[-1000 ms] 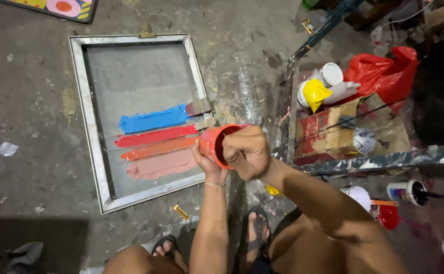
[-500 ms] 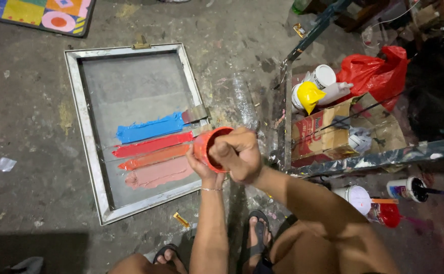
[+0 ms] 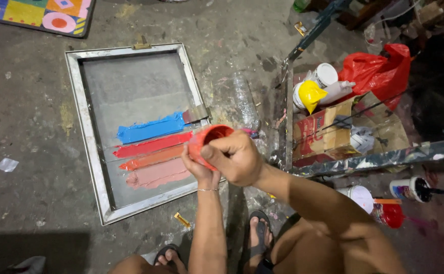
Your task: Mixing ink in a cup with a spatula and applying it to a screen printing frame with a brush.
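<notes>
Both hands, the left hand and right hand, gripped a red cup tipped toward the metal tray holding blue paint, red, orange and pink stripes.

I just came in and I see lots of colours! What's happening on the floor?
A person squats over a metal-framed screen lying on the concrete floor. Both hands hold a small red paint cup: the left hand grips it from below, the right hand from the side. Four stripes of paint lie on the screen: blue, red, orange and pink.
</notes>
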